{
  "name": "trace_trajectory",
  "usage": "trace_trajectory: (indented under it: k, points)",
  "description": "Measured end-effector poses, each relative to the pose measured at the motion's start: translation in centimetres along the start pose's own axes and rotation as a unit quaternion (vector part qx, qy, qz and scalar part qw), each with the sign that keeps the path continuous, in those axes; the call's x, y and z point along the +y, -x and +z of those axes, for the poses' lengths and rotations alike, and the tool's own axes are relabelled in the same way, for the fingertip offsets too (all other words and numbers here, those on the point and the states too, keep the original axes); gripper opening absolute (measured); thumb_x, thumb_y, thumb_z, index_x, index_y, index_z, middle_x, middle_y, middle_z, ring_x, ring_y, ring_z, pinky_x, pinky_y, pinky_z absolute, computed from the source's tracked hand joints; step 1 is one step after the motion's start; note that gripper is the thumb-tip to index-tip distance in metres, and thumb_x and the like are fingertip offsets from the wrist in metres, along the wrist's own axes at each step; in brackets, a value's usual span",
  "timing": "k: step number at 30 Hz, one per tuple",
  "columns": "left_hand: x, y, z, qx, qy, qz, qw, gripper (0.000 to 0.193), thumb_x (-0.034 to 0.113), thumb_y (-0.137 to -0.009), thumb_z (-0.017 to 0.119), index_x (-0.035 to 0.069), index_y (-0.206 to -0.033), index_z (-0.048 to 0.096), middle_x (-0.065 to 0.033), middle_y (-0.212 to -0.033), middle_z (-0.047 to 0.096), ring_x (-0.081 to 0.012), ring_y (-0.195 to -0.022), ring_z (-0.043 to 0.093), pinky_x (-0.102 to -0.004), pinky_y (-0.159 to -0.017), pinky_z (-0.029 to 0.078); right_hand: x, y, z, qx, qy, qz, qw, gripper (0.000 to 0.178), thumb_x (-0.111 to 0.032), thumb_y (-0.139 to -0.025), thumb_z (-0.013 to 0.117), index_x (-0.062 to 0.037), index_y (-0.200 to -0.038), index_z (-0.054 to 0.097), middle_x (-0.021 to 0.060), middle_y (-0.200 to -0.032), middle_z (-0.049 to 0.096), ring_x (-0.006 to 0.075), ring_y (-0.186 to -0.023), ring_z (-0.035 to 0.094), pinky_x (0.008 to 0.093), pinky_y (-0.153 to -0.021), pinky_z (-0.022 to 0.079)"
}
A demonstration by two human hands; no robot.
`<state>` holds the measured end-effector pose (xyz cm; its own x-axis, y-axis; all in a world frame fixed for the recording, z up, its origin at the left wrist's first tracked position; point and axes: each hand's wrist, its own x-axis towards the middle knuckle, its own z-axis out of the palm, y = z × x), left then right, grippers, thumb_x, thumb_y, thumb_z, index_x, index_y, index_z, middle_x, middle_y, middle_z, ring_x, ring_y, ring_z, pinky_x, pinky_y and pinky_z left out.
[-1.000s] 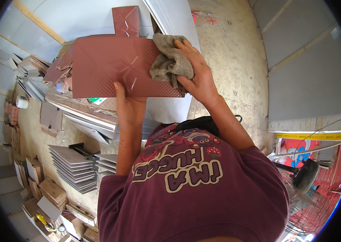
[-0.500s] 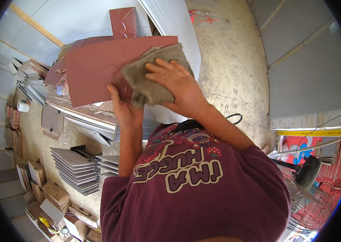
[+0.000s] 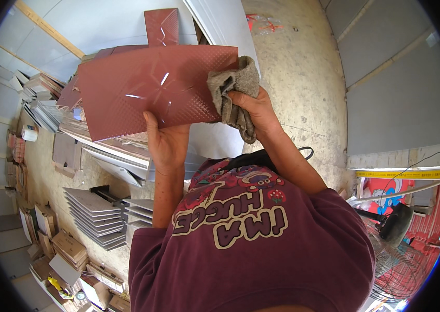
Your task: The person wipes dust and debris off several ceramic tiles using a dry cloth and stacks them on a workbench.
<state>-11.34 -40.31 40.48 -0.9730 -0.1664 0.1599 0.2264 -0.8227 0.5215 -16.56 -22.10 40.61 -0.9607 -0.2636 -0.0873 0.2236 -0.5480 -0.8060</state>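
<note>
A glossy reddish-brown tile (image 3: 118, 88) with an embossed star pattern is held up in front of me, its face turned toward me. My left hand (image 3: 169, 143) is closed on its lower edge, thumb on the face and fingers hidden behind. At the tile's right end, my right hand (image 3: 260, 110) grips a bunched grey-brown cloth (image 3: 241, 78). The cloth is folded round that edge, with my thumb on the near side and the other fingers out of sight.
Behind the held tile, a similar reddish-brown tile (image 3: 161, 23) leans against a pale wall. Grey tiles sit in a slotted rack (image 3: 95, 216) at lower left, near cardboard boxes (image 3: 69, 247). To my right stands a wire-caged fan (image 3: 394, 265). A white roll (image 3: 30, 133) lies farther left.
My right hand has gone from lying flat with the cloth spread on the tile's face to gripping the bunched cloth at its right edge. The embossed pattern is now uncovered.
</note>
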Motion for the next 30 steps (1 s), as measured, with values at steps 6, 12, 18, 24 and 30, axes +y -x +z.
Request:
trace_trajectory:
  k: [6,12,18,24,30]
  points:
    - [0.5,-0.1,-1.2,-0.111,-0.092,-0.025,0.989,0.059,0.041,-0.095,0.049,0.008,-0.141,0.034,-0.0124,-0.142,0.04,-0.0312,-0.13,0.04,-0.0495,-0.108,0.032,-0.8,0.2,0.0,0.027,-0.039,-0.056,0.997,0.03,-0.005,-0.079,0.064,0.0006,-0.108,0.058,0.0081,-0.093,0.066,0.0176,-0.076,0.065,0.0298,-0.067,0.056]
    - [4.0,-0.3,-5.7,-0.177,-0.257,-0.088,0.946,0.078,0.045,-0.081,0.068,0.009,-0.141,0.034,-0.0139,-0.142,0.039,-0.0367,-0.13,0.039,-0.0595,-0.104,0.033,-2.6,0.3,-1.1,0.055,-0.012,-0.066,0.996,0.032,-0.008,-0.078,0.061,0.0009,-0.109,0.058,0.0082,-0.089,0.065,0.0178,-0.073,0.064,0.0297,-0.064,0.055]
    - [6.7,-0.2,-7.4,-0.026,-0.011,-0.098,0.995,0.078,0.052,-0.082,0.061,0.01,-0.142,0.033,-0.0142,-0.143,0.039,-0.0374,-0.129,0.04,-0.0593,-0.102,0.036,-4.8,0.4,-3.6,0.026,-0.007,-0.077,0.997,0.027,-0.001,-0.076,0.062,0.0001,-0.103,0.062,0.0078,-0.089,0.067,0.0181,-0.076,0.065,0.0315,-0.068,0.056]
    - [8.2,-0.4,-8.1,-0.018,-0.152,-0.103,0.983,0.076,0.038,-0.078,0.072,0.004,-0.138,0.04,-0.0152,-0.133,0.05,-0.0318,-0.12,0.051,-0.0469,-0.1,0.042,-6.3,0.4,-3.5,0.018,0.047,-0.098,0.994,0.026,-0.001,-0.074,0.065,0.0009,-0.1,0.063,0.0075,-0.09,0.067,0.0169,-0.076,0.065,0.0312,-0.071,0.055]
    - [5.9,0.1,-4.3,0.053,-0.204,-0.127,0.969,0.065,0.013,-0.074,0.074,0.003,-0.131,0.045,-0.0121,-0.121,0.057,-0.0268,-0.109,0.057,-0.0388,-0.094,0.047,-7.2,-0.1,-4.1,0.028,0.173,-0.122,0.977,0.032,-0.003,-0.073,0.063,0.0016,-0.104,0.061,0.0077,-0.093,0.067,0.0165,-0.079,0.064,0.0303,-0.075,0.054]
